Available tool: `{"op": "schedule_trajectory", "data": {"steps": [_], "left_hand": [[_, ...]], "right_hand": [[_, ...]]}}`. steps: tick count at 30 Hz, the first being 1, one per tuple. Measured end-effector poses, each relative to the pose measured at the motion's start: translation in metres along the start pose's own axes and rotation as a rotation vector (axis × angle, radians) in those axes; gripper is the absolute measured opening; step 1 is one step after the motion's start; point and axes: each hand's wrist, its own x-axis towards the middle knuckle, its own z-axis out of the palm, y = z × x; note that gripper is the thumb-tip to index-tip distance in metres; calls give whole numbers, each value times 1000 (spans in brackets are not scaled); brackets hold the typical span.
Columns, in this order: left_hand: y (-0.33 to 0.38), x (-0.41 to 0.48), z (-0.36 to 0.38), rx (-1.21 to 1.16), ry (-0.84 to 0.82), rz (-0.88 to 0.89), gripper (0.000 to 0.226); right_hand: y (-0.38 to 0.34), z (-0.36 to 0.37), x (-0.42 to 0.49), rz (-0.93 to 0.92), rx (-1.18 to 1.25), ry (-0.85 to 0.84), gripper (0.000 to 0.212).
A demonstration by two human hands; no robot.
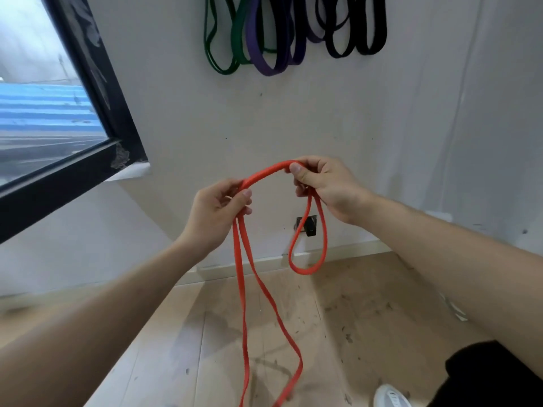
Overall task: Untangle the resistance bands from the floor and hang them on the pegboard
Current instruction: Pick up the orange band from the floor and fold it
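Counted one orange band [264, 172]: a flat, smooth, elastic-looking strip forming a closed loop. Found held in the air before the wall [352, 127], between left hand [216, 214] and right hand [329, 186], well below the hanging set. Left fingers [246, 194] curled, thumb and forefinger pinching two strands together. Right fingers [296, 169] likewise curled, pinching the doubled band. Observed a short arch between the hands, a small loop below the right hand, and two long strands dropping from the left hand toward the scuffed wooden floor [367, 304]; lower end cut off by the frame edge. Noted on the wall above: green bands [219, 70], purple bands [266, 66], black bands [367, 47], all flat overlapping loops. Number per colour not determinable; tops out of frame. Also noted: one black-framed window [97, 83], one wall socket [307, 226], one white shoe [390, 396].
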Motion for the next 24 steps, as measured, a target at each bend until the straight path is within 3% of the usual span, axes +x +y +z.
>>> {"op": "schedule_trajectory", "data": {"steps": [4,9,17,24], "left_hand": [[6,2,-3,-79,60,-31,15],[8,-3,2,-104,-85,-54,16],[6,-5,4,-117,-166,-97,18],[-5,-6,-3,-59,-202,-143,14]], "right_hand": [[12,-4,-7,144,-157,-181,14],[15,10,-15,189,-217,-408,37],[-6,20,-11,28,-146,-240,14],[-12,3,-1,-5,-118,-117,19]]}}
